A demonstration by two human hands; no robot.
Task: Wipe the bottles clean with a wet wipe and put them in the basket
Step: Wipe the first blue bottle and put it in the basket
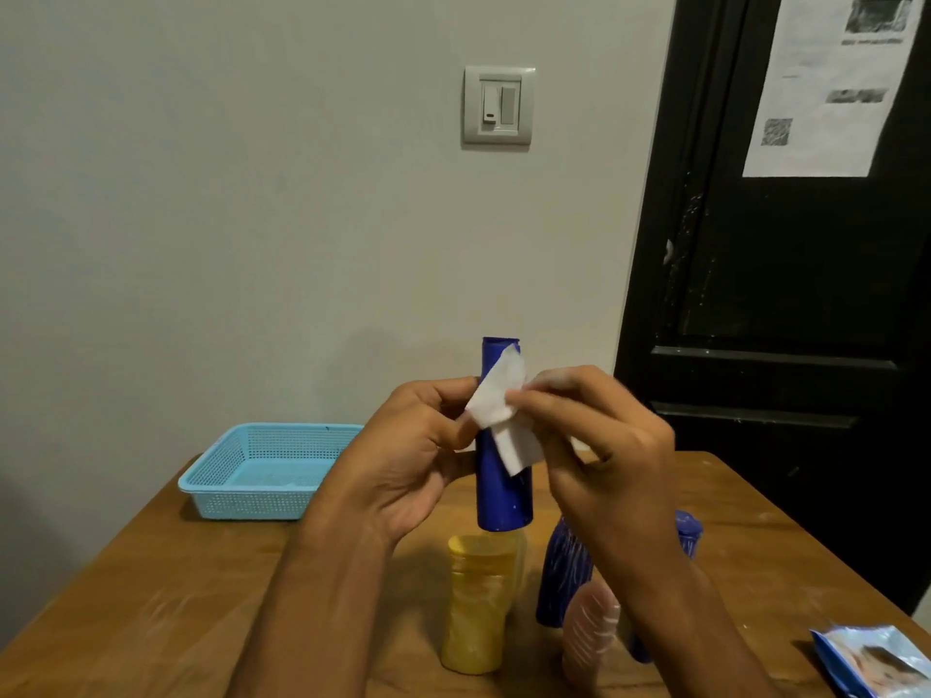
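Observation:
My left hand (418,445) grips a tall dark blue bottle (504,491) and holds it upright above the table. Against the bottle's upper part my right hand (594,435) pinches a white wet wipe (499,400). A light blue mesh basket (262,471) stands at the back left of the wooden table (151,596), with nothing visible inside. Below my hands stand a yellow bottle (478,602), a blue ribbed bottle (561,571), a pinkish bottle (589,632) and another blue bottle (687,536) partly hidden by my right forearm.
A wet wipe packet (871,662) lies at the table's front right corner. A grey wall with a light switch (497,107) is behind the table, and a black door (781,294) with a paper sheet stands to the right.

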